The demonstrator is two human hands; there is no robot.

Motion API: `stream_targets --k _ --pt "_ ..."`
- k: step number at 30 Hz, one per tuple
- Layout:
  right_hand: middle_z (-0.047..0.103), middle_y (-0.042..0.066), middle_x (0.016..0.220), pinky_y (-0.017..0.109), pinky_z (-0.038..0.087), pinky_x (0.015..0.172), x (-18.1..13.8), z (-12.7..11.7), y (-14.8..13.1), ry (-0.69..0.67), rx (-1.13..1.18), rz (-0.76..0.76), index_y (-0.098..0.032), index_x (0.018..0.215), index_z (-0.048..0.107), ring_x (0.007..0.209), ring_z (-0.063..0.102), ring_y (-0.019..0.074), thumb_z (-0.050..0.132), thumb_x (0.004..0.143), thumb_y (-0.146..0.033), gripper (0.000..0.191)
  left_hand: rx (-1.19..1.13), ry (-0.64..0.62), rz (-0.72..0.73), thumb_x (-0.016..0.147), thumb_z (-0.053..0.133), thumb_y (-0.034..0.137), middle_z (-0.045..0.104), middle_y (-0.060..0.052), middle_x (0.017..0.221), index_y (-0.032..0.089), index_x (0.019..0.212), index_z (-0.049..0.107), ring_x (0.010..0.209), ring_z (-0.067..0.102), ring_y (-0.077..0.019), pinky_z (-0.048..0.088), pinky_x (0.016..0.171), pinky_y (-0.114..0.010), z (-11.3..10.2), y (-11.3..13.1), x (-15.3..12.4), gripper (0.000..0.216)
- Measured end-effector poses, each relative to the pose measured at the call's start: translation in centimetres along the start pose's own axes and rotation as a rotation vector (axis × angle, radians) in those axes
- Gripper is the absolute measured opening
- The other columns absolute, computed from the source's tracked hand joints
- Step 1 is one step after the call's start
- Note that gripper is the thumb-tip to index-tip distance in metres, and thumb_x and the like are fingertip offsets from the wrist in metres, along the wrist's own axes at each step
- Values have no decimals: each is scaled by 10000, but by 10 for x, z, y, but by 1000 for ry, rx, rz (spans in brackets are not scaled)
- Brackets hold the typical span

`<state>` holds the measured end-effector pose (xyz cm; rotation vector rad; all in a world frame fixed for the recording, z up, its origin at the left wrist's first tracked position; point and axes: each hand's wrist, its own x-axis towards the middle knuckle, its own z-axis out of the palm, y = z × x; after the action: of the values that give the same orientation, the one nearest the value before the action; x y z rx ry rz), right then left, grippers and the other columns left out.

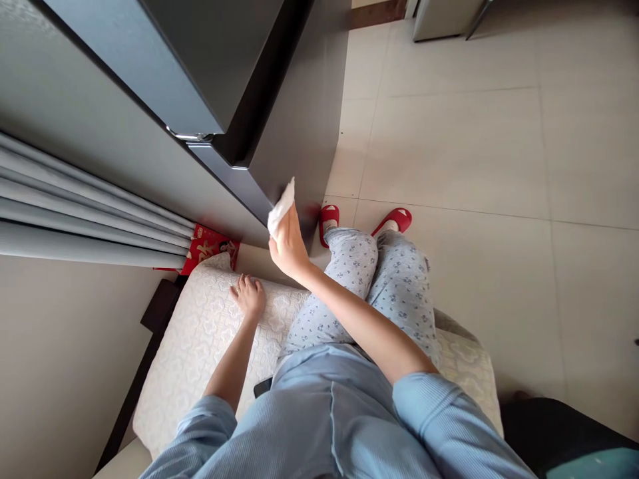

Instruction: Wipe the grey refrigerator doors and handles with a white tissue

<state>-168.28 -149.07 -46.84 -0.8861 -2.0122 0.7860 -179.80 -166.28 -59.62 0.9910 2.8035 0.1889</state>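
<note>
My right hand holds a crumpled white tissue against or very close to the lower side edge of a grey refrigerator. The fingers wrap behind the tissue, and its tip sticks up past them. My left hand lies flat with fingers spread on the cream quilted cover of the seat beneath me. Nothing is in that hand. The dark gap between the refrigerator's upper and lower doors, with a metal hinge, is above my right hand.
A red printed box or bag stands by the grey curtain at the left. A dark phone-like object lies beside my hip. My feet, in red slippers, rest on the pale tiled floor. Something black is at lower right.
</note>
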Motion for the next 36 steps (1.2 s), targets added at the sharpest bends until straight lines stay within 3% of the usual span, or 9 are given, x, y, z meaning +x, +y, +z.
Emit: stream_targets --k 3,6,11,14,17,23,27,32,36 --pt "193 254 1758 599 206 1379 -16 8 21 -80 39 127 -47 1682 109 1687 52 308 421 930 -156 822 -4 -1 0 1022 365 287 554 -183 1557 102 1388 637 1527 419 -283 136 1330 -575 0 0 0 492" --pt "155 300 1751 599 196 1376 -14 1 6 -82 61 163 9 1658 119 1685 47 332 413 946 -203 799 -6 7 9 1021 365 288 557 -195 1548 101 1382 639 1518 432 -290 139 1329 -579 0 0 0 491" --pt "106 183 1794 573 109 1397 26 -34 -57 22 78 -45 -57 1675 135 1690 -44 272 387 1007 -333 766 -13 19 19 1016 364 282 560 -195 1543 105 1395 626 1505 453 -279 132 1332 -575 0 1 0 494" --pt "133 78 1804 486 97 1412 52 -54 -68 40 138 -140 -148 1676 254 1694 -9 230 412 1025 -421 724 -13 -8 8 1011 375 273 555 -194 1548 93 1409 615 1506 452 -276 126 1336 -575 -3 2 -1 499" --pt "154 86 1799 504 92 1410 58 -54 -47 20 161 -170 -136 1662 316 1694 17 251 406 1037 -493 725 -6 -28 7 1009 379 263 556 -194 1549 85 1413 614 1514 440 -279 126 1335 -580 -7 4 -1 500" --pt "228 329 1722 597 240 1360 19 -23 20 -74 57 78 40 1600 296 1673 145 356 370 1054 -593 840 -3 -30 6 1009 389 262 561 -185 1550 85 1410 618 1513 435 -275 123 1336 -578 -8 6 -3 494" --pt "190 391 1703 616 244 1343 17 -22 22 -83 56 97 52 1605 248 1660 169 403 374 1021 -734 987 -12 -27 4 1012 387 267 563 -185 1547 93 1408 621 1509 440 -275 122 1338 -573 -7 5 -2 491" --pt "122 249 1774 581 139 1378 60 -54 -29 12 89 -84 -101 1684 161 1690 38 320 248 1022 -781 953 -14 -14 -3 1013 402 270 567 -186 1542 113 1399 630 1513 437 -288 115 1341 -569 -4 4 -2 475" --pt "141 91 1798 547 139 1383 100 -80 -54 17 157 -80 -266 1724 63 1695 17 256 221 1052 -741 837 -13 -7 10 1015 412 272 572 -186 1535 119 1388 633 1507 444 -288 117 1338 -573 -1 2 -2 460"
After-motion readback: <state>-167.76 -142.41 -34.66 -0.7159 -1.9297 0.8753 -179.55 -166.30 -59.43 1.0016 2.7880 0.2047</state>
